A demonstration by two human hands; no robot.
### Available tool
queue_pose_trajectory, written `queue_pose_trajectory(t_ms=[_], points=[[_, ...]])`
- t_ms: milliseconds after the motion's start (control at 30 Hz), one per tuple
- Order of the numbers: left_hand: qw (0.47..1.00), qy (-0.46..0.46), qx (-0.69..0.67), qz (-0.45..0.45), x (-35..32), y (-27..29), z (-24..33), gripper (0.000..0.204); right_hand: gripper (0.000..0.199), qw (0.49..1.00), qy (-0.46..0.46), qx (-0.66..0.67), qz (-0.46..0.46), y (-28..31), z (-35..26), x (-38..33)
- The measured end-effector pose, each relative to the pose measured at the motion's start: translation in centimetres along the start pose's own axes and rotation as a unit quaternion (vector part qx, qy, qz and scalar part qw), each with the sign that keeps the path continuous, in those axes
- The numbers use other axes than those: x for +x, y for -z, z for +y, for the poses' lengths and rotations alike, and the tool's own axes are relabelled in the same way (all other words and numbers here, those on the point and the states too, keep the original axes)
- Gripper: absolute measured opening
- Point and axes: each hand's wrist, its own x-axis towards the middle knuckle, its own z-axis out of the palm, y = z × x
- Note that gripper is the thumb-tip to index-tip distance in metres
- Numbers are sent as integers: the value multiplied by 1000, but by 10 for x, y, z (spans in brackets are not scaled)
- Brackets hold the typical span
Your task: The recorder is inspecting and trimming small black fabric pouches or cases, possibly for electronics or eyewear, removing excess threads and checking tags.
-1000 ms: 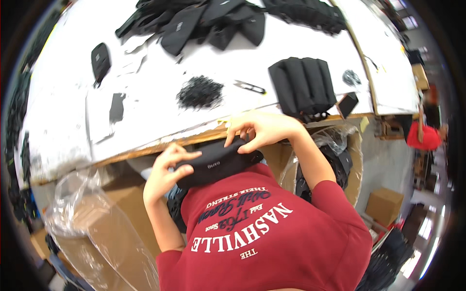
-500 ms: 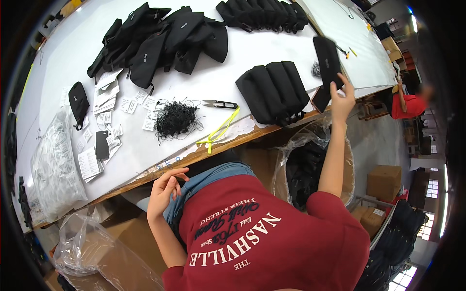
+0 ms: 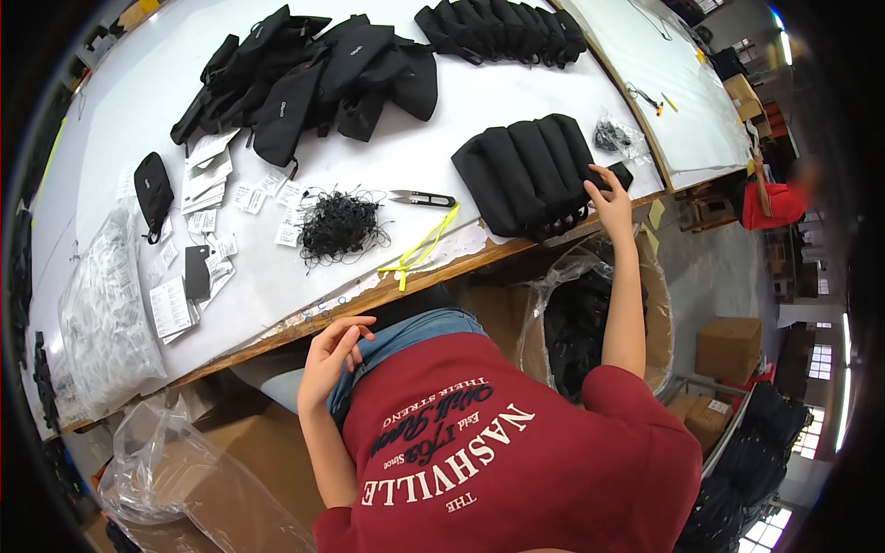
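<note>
- The right hand (image 3: 612, 208) is at the right end of a row of black pouches (image 3: 522, 175), thumb and fingers slightly parted; I cannot tell whether they pinch the last pouch.
- The left hand (image 3: 334, 358), well apart from the right, hangs half-curled and empty before the waist.
- The pouches stand pressed side by side, probably to prop one another up.
- Their long axes run away from the person, far ends leaning left, near ends toward the table edge (image 3: 442, 268) between the hands.

Factory workshop, white worktable (image 3: 410, 157), heaped black pouches (image 3: 309, 85), thread snips (image 3: 424, 198), cardboard boxes (image 3: 728, 347)
</note>
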Motion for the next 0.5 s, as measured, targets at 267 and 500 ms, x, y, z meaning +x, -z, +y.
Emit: queue_pose_trajectory(t_ms=[267,500], points=[[1000,-5,15,6,1,-2,-4,26,28,987,9,-158,32,6,-2,11],[998,-7,35,46,6,-10,-8,23,30,967,71,-234,75,-5,14,6]])
